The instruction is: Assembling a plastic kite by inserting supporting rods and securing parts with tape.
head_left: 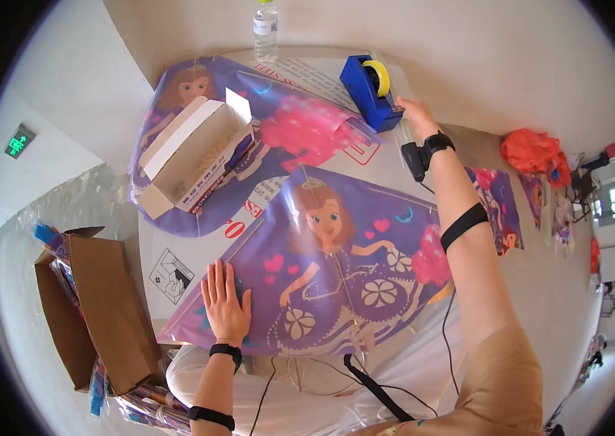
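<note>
A purple kite (336, 269) printed with a cartoon princess lies in front of me, reaching from the white table over my lap. My left hand (227, 305) rests flat on its left part, fingers stretched out. At the table's far right, my right hand (418, 119) is at the front end of a blue tape dispenser (369, 94), which carries a yellow-cored roll of tape (377, 78). Its fingers are pinched at the tape's end by the cutting edge; the clear tape itself is hard to make out. Beyond lies a second purple kite (249, 87), partly under an open white box (177, 156).
Thin sticks fill the white box. A clear water bottle (266, 33) stands at the back by the wall. On my left is a brown carton (107, 312) with rolled packs. Red plastic bags (533, 151) and more printed kites (500, 207) are at the right. Black cables hang across my lap.
</note>
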Demonstrator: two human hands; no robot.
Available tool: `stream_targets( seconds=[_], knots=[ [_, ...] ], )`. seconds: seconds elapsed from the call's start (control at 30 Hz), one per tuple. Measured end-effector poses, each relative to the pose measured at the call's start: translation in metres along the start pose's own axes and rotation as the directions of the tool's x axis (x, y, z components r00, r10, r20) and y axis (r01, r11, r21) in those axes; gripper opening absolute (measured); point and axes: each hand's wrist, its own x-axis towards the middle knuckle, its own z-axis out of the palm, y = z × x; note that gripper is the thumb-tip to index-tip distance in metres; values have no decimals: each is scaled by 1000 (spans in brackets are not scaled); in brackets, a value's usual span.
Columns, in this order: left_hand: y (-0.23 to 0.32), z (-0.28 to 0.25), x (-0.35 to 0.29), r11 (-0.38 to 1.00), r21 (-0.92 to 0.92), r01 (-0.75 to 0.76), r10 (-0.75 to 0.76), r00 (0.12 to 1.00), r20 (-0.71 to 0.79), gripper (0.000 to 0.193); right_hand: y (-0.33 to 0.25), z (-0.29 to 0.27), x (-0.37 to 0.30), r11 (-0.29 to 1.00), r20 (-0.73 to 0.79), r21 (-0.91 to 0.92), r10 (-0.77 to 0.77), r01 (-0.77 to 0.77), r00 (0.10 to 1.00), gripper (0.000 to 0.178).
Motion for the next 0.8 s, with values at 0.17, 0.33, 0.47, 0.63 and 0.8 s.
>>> stream_targets(
  seconds=[0.17,0.33,0.47,0.63,0.8],
  knots=[
    [0,1,-1,1000,-4,11,-11,1000,18,60,-13,-2,4,994,52,-35,105,-104,993,31],
    [1,3,5,1000,-14,-6,6,1000,-5,59,-21,-1,-2,980,32,128,149,-152,988,37],
    [0,3,2,1000,-14,-9,9,1000,-11,58,-25,12,-5,997,-157,-3,80,-82,984,39],
    [3,3,4,1000,-17,-10,10,1000,-18,58,-2,5,-15,998,-196,-27,53,-59,979,37],
    [0,0,-1,1000,-2,11,-11,1000,-5,59,18,17,-30,969,-50,241,73,-59,996,28]
  ],
)
